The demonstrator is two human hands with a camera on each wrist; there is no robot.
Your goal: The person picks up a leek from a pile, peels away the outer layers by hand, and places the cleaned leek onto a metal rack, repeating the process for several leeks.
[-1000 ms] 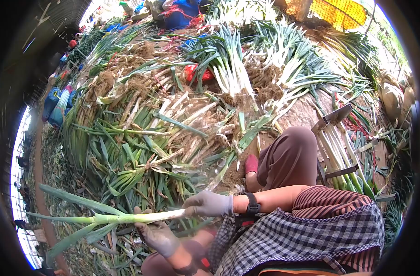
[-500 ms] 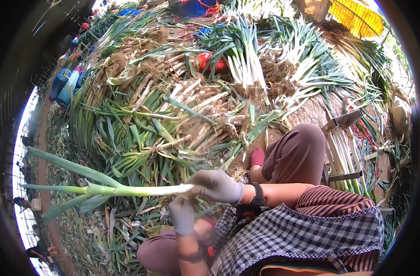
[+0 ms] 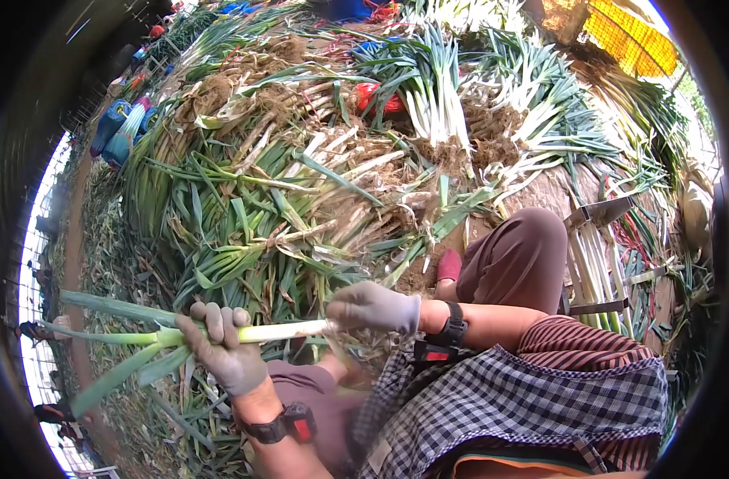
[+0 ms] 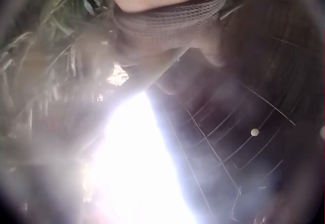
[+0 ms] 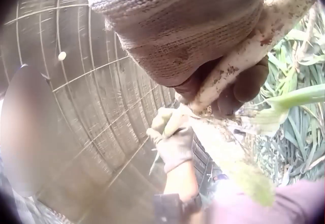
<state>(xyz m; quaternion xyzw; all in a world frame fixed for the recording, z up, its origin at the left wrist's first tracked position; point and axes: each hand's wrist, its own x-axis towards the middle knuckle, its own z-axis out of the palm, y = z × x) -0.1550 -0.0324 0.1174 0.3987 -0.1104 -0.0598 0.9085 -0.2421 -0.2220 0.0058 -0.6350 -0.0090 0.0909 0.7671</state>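
A leek [image 3: 280, 330] lies across the hands in the head view, its green leaves pointing left and its white end right. My gloved left hand [image 3: 225, 347] has its fingers curled round the stalk near the leaf fork. At the white end is my gloved right hand [image 3: 374, 307], slightly blurred. In the right wrist view, the right hand's glove [image 5: 188, 31] curls round a soil-specked white stalk [image 5: 238, 61], with loose peel below it. The left wrist view shows the left glove [image 4: 170, 28] against strong glare; its fingertips are unclear.
A large heap of leeks [image 3: 213, 207] lies beyond the hands. Bunched leeks [image 3: 432, 88] stand farther back beside a red bundle [image 3: 379, 98]. A metal frame [image 3: 600, 212] holding white stalks is right of the bent knee [image 3: 532, 239]. A yellow crate [image 3: 629, 38] stands at the back.
My left hand has moved from beside the right hand, leftward along the stalk, and now grips it near the leaves. My right hand remains around the white end, slightly higher in view.
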